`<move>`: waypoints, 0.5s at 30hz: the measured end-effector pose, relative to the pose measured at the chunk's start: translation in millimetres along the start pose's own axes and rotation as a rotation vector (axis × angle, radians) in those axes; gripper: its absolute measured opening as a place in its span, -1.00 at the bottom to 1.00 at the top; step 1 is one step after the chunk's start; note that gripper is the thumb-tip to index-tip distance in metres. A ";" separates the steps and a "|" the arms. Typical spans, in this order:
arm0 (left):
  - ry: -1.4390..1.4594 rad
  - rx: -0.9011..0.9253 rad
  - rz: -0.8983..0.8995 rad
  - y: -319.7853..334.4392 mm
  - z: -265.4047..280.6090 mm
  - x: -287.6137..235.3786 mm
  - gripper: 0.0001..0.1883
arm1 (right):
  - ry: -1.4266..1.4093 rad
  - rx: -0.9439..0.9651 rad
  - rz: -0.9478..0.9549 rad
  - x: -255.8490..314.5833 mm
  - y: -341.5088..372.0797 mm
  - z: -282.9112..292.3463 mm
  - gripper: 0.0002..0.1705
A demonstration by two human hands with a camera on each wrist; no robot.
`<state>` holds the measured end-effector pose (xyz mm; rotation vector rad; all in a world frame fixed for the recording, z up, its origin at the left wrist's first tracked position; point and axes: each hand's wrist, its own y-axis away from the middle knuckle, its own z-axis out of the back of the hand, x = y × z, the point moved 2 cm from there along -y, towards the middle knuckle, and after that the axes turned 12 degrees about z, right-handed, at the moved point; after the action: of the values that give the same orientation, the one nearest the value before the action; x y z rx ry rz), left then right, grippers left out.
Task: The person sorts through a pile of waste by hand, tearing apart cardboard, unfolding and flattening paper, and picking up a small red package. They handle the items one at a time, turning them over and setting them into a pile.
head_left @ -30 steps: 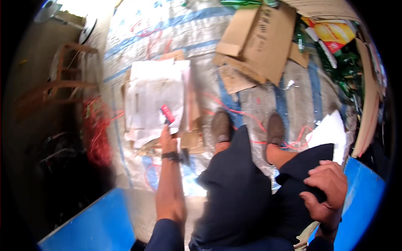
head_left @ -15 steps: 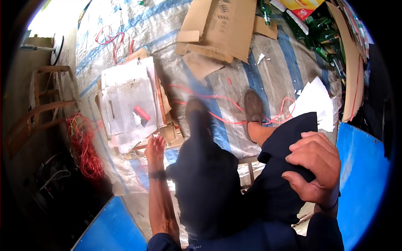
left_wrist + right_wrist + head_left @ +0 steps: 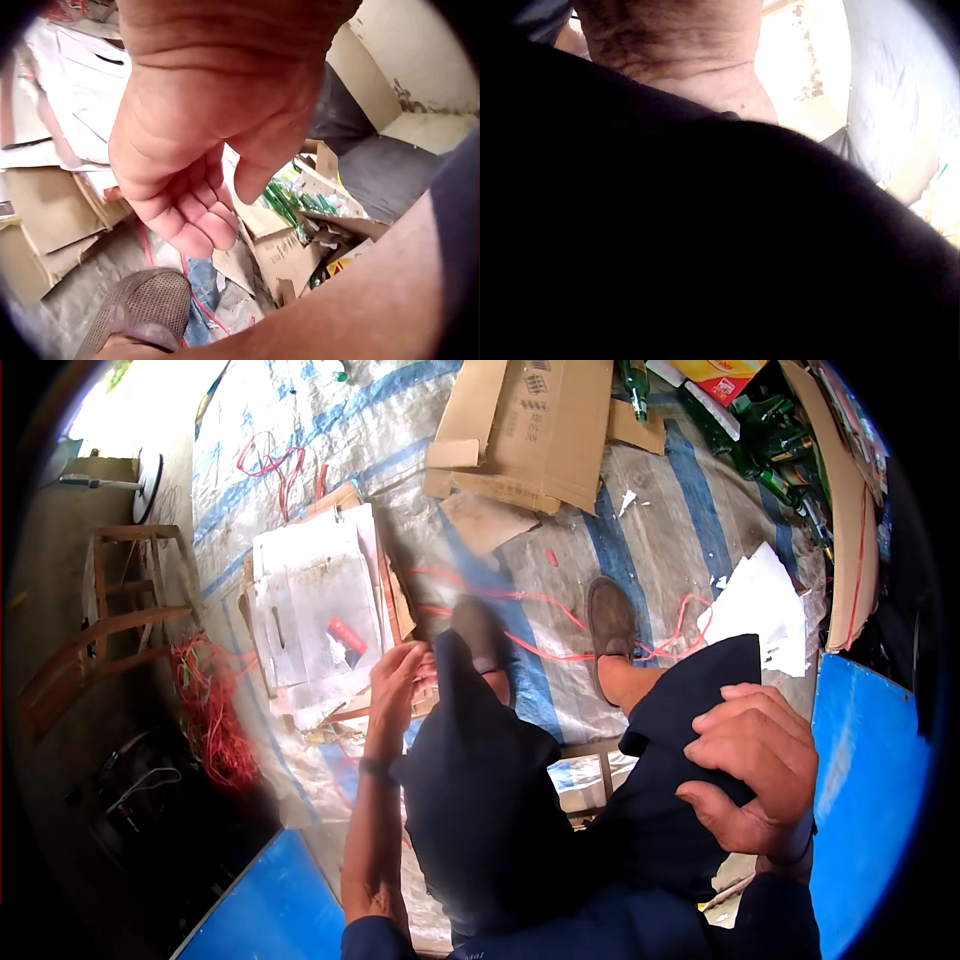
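My left hand [image 3: 402, 678] hovers beside the lower right corner of a stack of flattened white cardboard [image 3: 308, 575]. Its fingers [image 3: 196, 223] hang loosely bent with nothing between them in the left wrist view. On top of the stack lies a small red item [image 3: 346, 635] with a whitish patch. My right hand [image 3: 755, 765] rests on the dark-trousered right knee [image 3: 690, 690], fingers relaxed. Dark cloth fills most of the right wrist view, hiding that hand's fingers; only the wrist [image 3: 682, 60] shows there.
Flattened brown boxes [image 3: 545, 435] lie ahead on a striped tarp [image 3: 555, 575]. Green bottles [image 3: 775, 445] fill a carton at the right, near torn white foam pieces [image 3: 760, 610]. Red twine [image 3: 215, 710] and a wooden frame [image 3: 135, 595] are at the left. Blue panels [image 3: 865, 780] flank the seat.
My left hand has withdrawn from the red item on the stack toward the left knee, its fingers now bent inward. The left foot and knee shifted left. The right hand stays on the knee.
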<state>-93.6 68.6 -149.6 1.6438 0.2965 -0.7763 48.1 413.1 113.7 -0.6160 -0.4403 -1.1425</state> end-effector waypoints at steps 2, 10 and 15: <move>-0.044 0.068 0.017 -23.7 -16.0 -10.5 -0.65 | 0.007 -0.001 -0.012 -1.9 4.2 1.7 -0.71; -0.175 0.161 0.095 -131.6 -43.3 -9.1 -0.46 | -0.021 -0.028 -0.044 -15.1 26.7 12.4 -0.71; -0.192 0.073 0.133 -171.7 -56.5 -17.7 -0.40 | -0.013 -0.104 -0.034 -21.2 29.3 14.1 -0.76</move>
<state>-189.6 166.3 -268.8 1.6248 0.0228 -0.8442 67.6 445.4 104.7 -0.7091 -0.4051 -1.1996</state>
